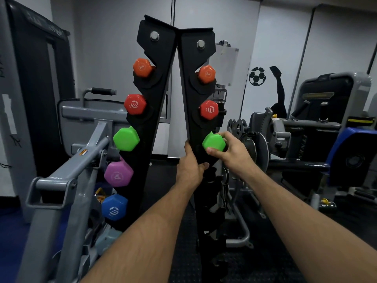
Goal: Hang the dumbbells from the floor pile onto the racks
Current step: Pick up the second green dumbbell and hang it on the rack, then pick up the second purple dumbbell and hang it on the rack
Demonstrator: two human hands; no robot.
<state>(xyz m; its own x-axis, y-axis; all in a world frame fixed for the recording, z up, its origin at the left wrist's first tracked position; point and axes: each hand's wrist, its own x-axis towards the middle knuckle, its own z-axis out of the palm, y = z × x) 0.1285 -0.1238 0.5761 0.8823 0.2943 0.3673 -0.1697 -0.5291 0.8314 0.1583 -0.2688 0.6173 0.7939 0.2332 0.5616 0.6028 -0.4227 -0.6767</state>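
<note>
A tall black dumbbell rack (163,82) with two upright arms stands in front of me. Its left arm carries an orange (142,67), a red (135,104), a green (125,139), a purple (118,174) and a blue dumbbell (114,207). The right arm carries an orange (206,74) and a red dumbbell (209,109). My right hand (232,152) is closed around a green dumbbell (213,142) at the third slot of the right arm. My left hand (190,168) grips the right arm's edge just below it.
Grey gym machines stand close on the left (67,174) and on the right (285,129). A pale blue dumbbell (108,237) sits low by the rack's foot. The floor is dark rubber matting. A football sticker marks the back wall.
</note>
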